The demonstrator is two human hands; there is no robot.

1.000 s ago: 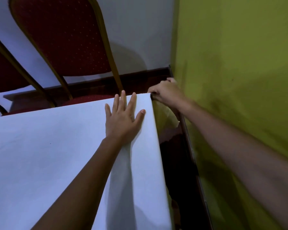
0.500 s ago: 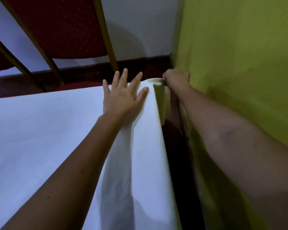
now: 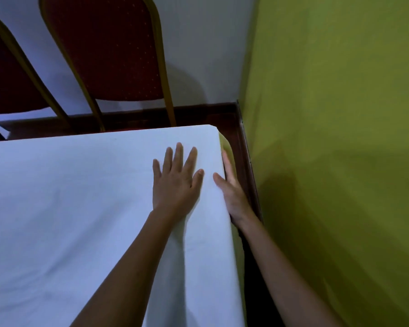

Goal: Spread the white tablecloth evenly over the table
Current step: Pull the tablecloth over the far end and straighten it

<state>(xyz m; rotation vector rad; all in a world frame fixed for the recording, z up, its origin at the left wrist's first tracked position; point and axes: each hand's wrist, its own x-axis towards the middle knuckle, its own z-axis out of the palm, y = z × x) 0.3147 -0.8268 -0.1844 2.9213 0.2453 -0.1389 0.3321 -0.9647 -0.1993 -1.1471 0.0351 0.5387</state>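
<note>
The single head-worn camera looks forward and steeply down from close above the table (image 3: pixel 232 161), taking in its far right corner, both hands at arm's length, two chairs (image 3: pixel 109 48) beyond and the green wall (image 3: pixel 340 114) alongside.

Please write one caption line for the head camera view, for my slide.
Left hand flat on the white tablecloth, right hand along its edge beside the green wall.
</note>
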